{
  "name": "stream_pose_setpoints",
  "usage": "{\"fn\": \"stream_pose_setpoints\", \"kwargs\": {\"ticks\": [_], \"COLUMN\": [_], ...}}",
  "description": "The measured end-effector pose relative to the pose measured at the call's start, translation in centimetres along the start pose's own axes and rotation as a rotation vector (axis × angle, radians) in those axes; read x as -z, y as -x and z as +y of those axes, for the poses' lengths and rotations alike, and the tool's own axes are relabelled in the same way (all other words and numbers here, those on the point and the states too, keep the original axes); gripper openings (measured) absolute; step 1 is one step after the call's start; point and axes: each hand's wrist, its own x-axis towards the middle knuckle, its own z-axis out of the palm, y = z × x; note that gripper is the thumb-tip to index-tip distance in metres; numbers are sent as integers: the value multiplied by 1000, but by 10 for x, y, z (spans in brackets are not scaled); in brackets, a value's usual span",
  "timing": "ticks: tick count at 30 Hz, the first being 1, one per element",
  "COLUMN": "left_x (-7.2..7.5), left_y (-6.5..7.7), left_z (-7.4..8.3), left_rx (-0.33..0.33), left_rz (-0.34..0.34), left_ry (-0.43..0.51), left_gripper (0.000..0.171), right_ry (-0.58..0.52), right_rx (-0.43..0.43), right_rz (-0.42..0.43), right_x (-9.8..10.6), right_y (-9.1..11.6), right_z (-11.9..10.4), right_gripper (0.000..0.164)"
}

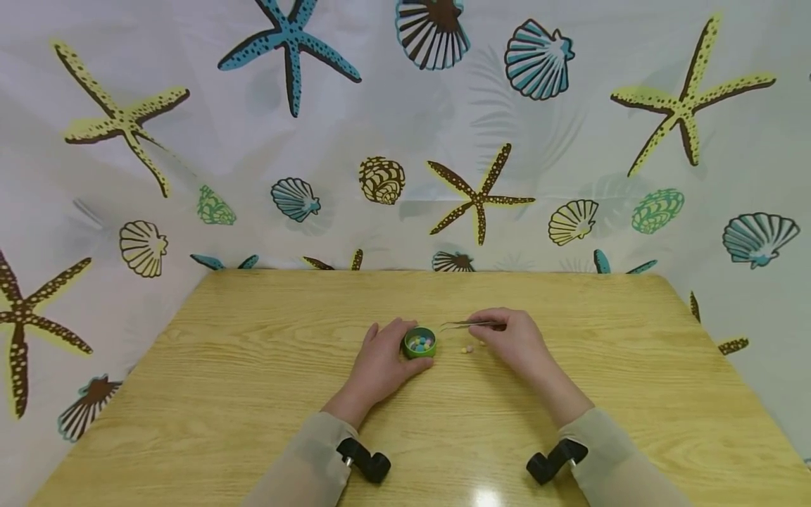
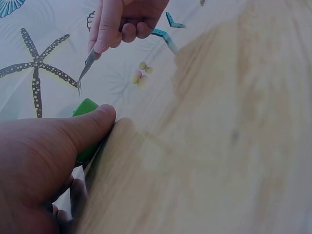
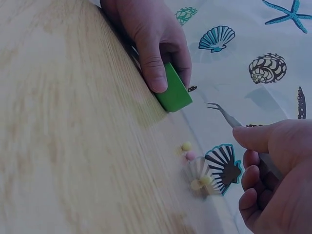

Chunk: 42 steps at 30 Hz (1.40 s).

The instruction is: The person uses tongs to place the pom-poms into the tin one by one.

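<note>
My left hand [image 1: 382, 360] grips a small round green container [image 1: 421, 355] on the table, thumb along its near side and fingers around the left. Small balls [image 1: 420, 343] in blue, pink and yellow lie inside it. To the right, my right hand [image 1: 516, 343] pinches metal tweezers [image 1: 465, 324] with fine, bent tips. The tips [image 3: 213, 106] are slightly apart with nothing between them, just right of the container. A few loose yellow and pink balls [image 1: 467, 349] sit on the table below the tweezers, some partly hidden by the right hand in the head view.
Both hands work over a light wooden table [image 1: 285, 394]. Behind it hangs a white cloth [image 1: 342, 141] printed with starfish and shells. Each sleeve carries a black wrist mount [image 1: 364, 461] above the tabletop.
</note>
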Motion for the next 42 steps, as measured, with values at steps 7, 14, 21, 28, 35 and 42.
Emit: {"fn": "stream_pose_setpoints", "kwargs": {"ticks": [7, 14, 21, 28, 35, 42], "left_x": [-3, -4, -3, -4, -4, -4], "left_y": [0, -1, -2, -2, -1, -1], "left_z": [0, -2, -3, -2, -1, -1], "left_rx": [-1, 1, -1, -6, -3, 2], "left_rz": [4, 7, 18, 12, 8, 4], "left_ry": [2, -3, -10, -8, -3, -2], "left_gripper": [74, 74, 73, 72, 73, 74], "right_ry": [-33, -64, -93, -112, -103, -147], "right_rx": [-27, -66, -109, -142, -143, -147], "right_rz": [20, 31, 59, 81, 99, 81], "right_x": [8, 19, 28, 33, 38, 45], "right_y": [0, 0, 2, 3, -1, -1], "right_z": [8, 19, 26, 36, 47, 56], "right_gripper": [23, 26, 29, 32, 33, 36]}}
